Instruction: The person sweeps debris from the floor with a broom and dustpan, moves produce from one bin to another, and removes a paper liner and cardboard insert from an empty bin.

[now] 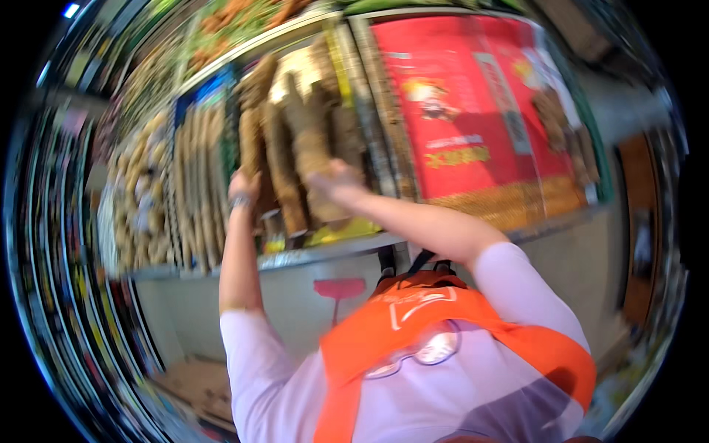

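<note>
Long, thick brown root vegetables lie side by side in a bin before me. My left hand (pixel 243 187) is closed around the lower part of a long root (pixel 251 138) at the bin's left side. Blurred by motion, my right hand (pixel 340 183) grips a thicker, forked root (pixel 307 133). Between my hands lies another dark root (pixel 281 166) with a cut lower end. Yellow material (pixel 343 230) shows beneath the roots at the front.
Thin, straight roots (pixel 199 183) and pale, rounded produce (pixel 141 194) fill compartments on the left. A red printed sack (pixel 454 111) covers the bin on the right. Behind are orange and green vegetables (pixel 238 27). A metal ledge (pixel 327 252) edges the display; a pink dustpan (pixel 339 288) stands below.
</note>
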A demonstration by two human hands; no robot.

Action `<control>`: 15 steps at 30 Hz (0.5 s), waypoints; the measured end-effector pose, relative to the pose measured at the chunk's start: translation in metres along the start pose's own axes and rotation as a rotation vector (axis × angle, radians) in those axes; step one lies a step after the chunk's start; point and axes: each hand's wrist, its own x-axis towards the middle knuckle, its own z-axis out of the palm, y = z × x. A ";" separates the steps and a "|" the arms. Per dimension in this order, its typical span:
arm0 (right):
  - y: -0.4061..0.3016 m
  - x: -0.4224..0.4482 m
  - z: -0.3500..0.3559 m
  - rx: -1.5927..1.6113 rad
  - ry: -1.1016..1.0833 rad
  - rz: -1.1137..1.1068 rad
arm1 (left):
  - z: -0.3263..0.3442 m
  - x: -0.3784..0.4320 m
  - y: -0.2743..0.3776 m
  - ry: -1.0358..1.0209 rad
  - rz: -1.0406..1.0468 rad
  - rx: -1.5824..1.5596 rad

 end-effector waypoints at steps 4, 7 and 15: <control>0.034 0.025 0.022 -0.235 0.061 -0.408 | -0.002 -0.030 0.009 0.013 0.079 0.022; 0.019 -0.005 -0.060 -0.297 0.134 -0.518 | -0.014 -0.035 0.022 -0.009 0.105 0.073; 0.190 -0.024 -0.409 -1.105 1.139 0.221 | -0.028 -0.046 0.099 0.035 -0.021 -0.639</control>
